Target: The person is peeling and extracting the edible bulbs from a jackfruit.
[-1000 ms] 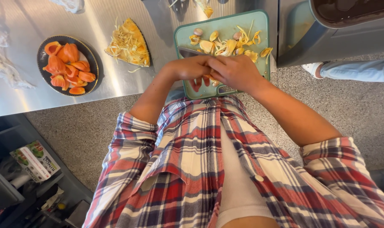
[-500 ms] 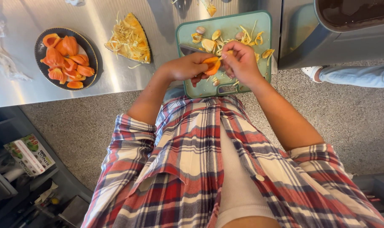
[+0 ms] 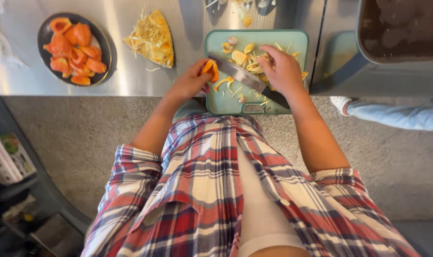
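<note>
**Jackfruit bulb in the left hand, right hand on the trimmings**

I see the orange jackfruit bulb (image 3: 209, 70) pinched in the fingers of the left hand (image 3: 190, 83), held over the left edge of the green cutting board (image 3: 226, 102). The left hand is closed around the bulb. The right hand (image 3: 283, 71) lies on the board's far right part, fingers curled into the pale yellow trimmings (image 3: 245, 57); I cannot tell whether it grips any of them. A kitchen knife (image 3: 247, 79) lies slantwise across the board between the two hands, blade toward the left, handle passing under the right wrist.

In my judgement, the step goes well if the bulb is kept pinched lightly so its flesh does not tear, and if both hands stay off the blade edge while it lies loose on the board.

Further left on the stainless steel tabletop (image 3: 131, 76) lie a jackfruit wedge (image 3: 152, 38) with stringy fibres and a dark plate (image 3: 103, 47) of orange bulbs (image 3: 71, 47). A large dark bin (image 3: 397, 33) stands right of the board. The floor (image 3: 83, 128) is speckled grey; another person's foot (image 3: 340, 102) shows at the right.
</note>
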